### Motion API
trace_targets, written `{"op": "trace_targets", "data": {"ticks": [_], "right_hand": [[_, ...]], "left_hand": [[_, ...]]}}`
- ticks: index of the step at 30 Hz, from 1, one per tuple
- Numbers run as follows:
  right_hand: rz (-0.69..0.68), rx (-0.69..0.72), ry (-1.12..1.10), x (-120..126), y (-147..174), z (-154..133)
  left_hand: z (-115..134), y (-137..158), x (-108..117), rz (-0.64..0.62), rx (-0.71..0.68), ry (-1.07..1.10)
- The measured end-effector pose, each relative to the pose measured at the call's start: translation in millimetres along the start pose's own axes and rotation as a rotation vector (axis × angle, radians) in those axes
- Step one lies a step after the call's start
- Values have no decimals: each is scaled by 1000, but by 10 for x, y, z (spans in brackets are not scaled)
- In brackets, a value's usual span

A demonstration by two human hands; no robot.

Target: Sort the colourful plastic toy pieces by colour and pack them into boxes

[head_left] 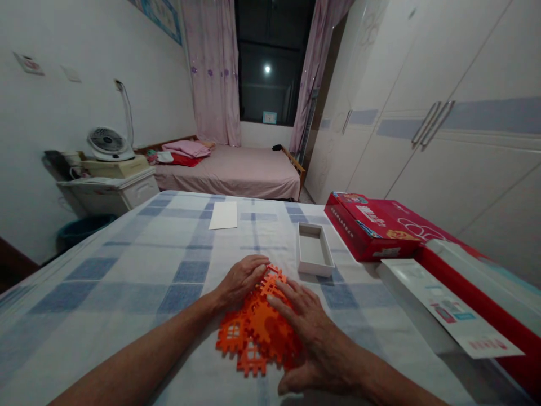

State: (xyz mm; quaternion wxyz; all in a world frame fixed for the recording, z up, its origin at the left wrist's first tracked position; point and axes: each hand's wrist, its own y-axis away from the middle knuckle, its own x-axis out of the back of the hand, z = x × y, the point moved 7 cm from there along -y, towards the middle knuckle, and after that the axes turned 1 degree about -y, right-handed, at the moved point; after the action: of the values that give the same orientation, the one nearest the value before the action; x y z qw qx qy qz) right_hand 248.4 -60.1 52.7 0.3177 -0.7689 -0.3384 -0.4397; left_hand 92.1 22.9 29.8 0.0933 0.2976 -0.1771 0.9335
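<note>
A loose pile of orange interlocking plastic building pieces (264, 322) with toothed edges lies on the checked cloth in front of me. Some pieces have window-like grids in them. My left hand (244, 276) rests along the pile's far left side, fingers stretched out and touching the edge. Across the right side lies my right hand (311, 330), fingers spread over the pieces and thumb apart near the cloth. Neither hand grips a piece. Parts of the pile are hidden under my right hand.
Beyond the pile stands an open white box (315, 270), with a white card or lid (224, 215) farther left. Red boxes (367, 225) and a white printed carton (454, 310) are on the right. Past the checked cloth (127, 270) there is a bed (249, 169).
</note>
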Motion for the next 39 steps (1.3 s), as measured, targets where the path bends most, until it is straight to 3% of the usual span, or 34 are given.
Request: {"op": "trace_targets", "data": {"ticks": [5,10,13,20,28,39], "right_hand": [[-21,-27,50,-197,-285,157],[18,10,42,-171,-526,244],[118,-44,-32,-98,-598,327],[252,-79,-198,-29,-624,478],[407,-243,-359,19,-580,760],[526,-239,-352,31,-543,756]], "left_hand": [[41,26,-67,-71,30,174],[-30,16,-55,-74,75,317],[-41,11,-47,-69,68,283],[90,5,-27,-98,-74,139],[90,17,-30,-98,-45,217],[65,13,-50,-79,-24,162]]}}
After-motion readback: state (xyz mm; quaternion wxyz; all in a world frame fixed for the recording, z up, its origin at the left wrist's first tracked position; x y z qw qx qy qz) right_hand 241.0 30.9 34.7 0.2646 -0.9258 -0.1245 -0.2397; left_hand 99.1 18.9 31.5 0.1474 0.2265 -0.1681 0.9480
